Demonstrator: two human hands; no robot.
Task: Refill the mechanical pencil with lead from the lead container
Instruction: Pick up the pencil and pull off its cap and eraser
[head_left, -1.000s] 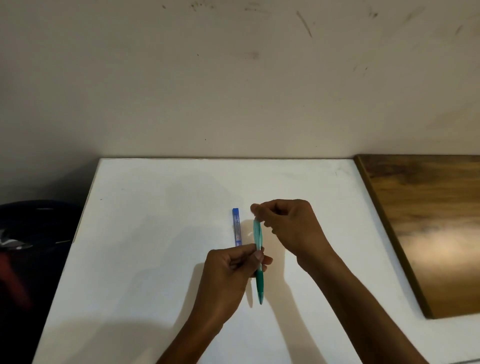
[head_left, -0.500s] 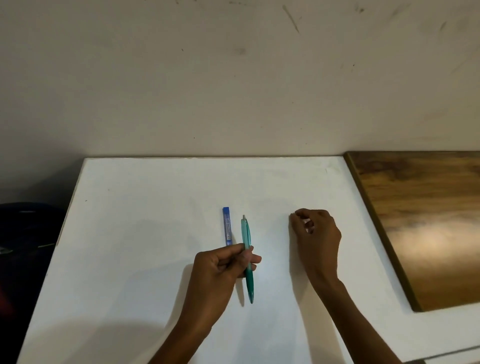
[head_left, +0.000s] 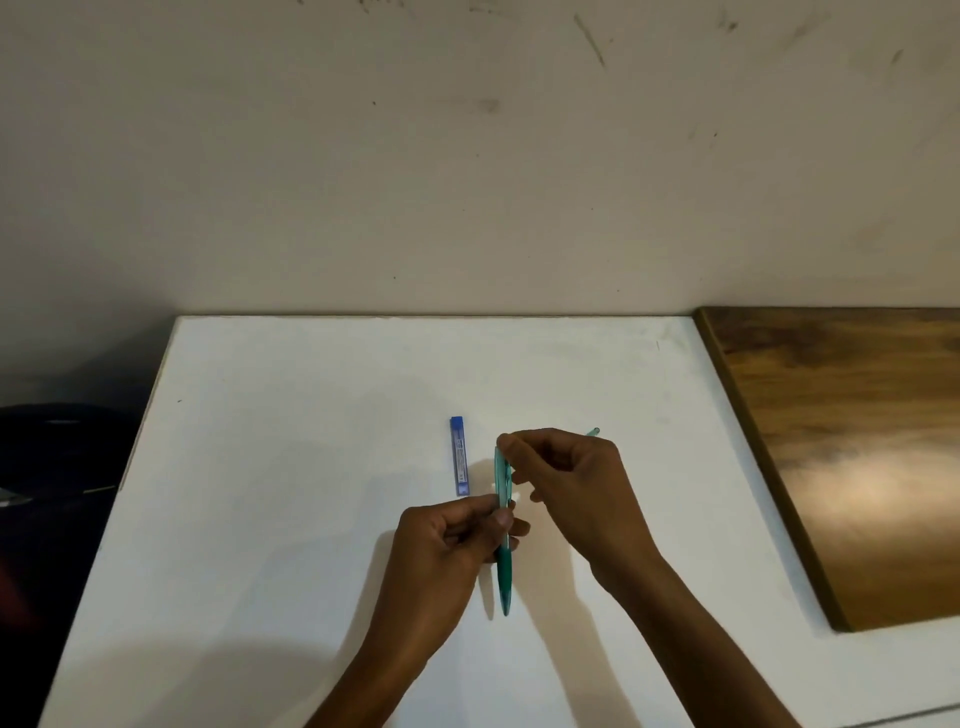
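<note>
Two bare hands over a white desk; the left hand has a grasping grip on the green mechanical pencil mid-barrel; the right hand pinches its top end; the blue lead container lies flat just left.

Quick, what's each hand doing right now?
Left hand: closed, holding the green mechanical pencil around its middle.
Right hand: fingertips pinched at the pencil's top end; anything between them cannot be told.
</note>
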